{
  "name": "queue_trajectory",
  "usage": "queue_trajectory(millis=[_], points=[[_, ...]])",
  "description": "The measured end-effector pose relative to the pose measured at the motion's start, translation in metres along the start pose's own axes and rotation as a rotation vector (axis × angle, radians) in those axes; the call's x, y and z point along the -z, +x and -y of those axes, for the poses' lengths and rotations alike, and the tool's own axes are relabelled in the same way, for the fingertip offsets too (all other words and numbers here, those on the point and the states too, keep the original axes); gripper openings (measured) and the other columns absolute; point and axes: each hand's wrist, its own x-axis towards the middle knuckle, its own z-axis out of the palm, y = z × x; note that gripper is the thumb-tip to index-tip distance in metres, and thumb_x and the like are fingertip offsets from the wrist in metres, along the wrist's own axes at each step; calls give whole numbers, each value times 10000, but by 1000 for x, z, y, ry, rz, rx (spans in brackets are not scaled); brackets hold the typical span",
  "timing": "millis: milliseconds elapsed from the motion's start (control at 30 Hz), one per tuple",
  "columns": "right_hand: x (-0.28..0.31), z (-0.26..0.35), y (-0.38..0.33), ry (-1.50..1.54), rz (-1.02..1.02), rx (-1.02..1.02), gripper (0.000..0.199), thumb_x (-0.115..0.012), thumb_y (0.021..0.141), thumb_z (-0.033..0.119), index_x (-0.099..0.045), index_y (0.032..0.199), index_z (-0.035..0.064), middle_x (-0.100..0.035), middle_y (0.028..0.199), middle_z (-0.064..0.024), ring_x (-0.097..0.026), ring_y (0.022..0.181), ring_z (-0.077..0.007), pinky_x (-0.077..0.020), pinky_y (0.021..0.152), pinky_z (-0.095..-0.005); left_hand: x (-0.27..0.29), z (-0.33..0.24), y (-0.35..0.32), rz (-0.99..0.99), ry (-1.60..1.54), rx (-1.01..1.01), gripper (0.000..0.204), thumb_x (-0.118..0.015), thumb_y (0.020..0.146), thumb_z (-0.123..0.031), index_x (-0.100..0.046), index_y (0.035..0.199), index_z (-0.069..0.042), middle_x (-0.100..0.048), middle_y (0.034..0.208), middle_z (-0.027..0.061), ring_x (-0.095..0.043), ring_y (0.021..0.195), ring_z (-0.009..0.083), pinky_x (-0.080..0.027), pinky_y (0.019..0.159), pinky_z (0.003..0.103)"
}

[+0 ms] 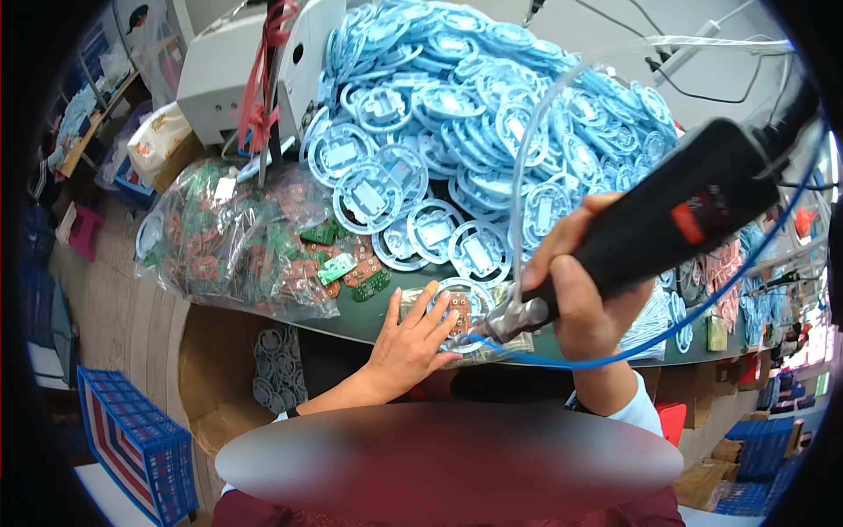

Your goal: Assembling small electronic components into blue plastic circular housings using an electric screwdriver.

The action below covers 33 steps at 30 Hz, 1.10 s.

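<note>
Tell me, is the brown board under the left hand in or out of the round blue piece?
In. The brown board shows inside the rim of the round blue piece, partly covered by the left hand.

Some bits are covered up or too tiny.
The left hand (406, 348) hides part of the brown circuit board (459, 304) and round blue plastic part (479, 302). The right hand (583, 294) covers some of the black power screwdriver (654, 215); its tip is too small to tell. A big smudge hides some maroon clothes (255, 509).
</note>
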Motion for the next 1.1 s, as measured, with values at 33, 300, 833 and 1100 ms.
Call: queue_trajectory(millis=[33, 300, 833, 1100], points=[[2, 1, 5, -63, 83, -17, 493, -611, 814, 24, -411, 1264, -8, -529, 852, -92, -591, 626, -185, -532, 566, -322, 1, 2, 0, -7, 13, -8, 653, -779, 749, -414, -592, 1270, -67, -510, 1400, 149, -373, 1392, 337, -294, 1066, 645], [43, 29, 54, -250, -197, 135, 488, -551, 844, -60, -415, 1312, -94, -553, 879, -86, -593, 646, -152, -508, 609, -285, 14, 13, 6, -10, -117, -27, 545, -787, 766, -331, -614, 1220, -83, -515, 1408, 134, -407, 1379, 316, -306, 1073, 589], [138, -59, -83, -1003, 70, -230, 200, -757, 808, 112, -619, 916, 16, -580, 858, -109, -594, 668, -234, -487, 606, -347, 14, 56, 68, -230, 10, 152, 328, -719, 764, -85, -653, 1085, -73, -566, 988, 113, -601, 942, 308, -501, 741, 415], [115, -123, -88, -1321, 230, -196, 273, -769, 759, 250, -603, 839, 48, -548, 899, -108, -622, 768, -317, -511, 589, -424, 18, 7, 27, 77, -567, 554, 478, -741, 835, -195, -571, 1242, -12, -606, 637, 96, -623, 589, 245, -492, 595, 363]])
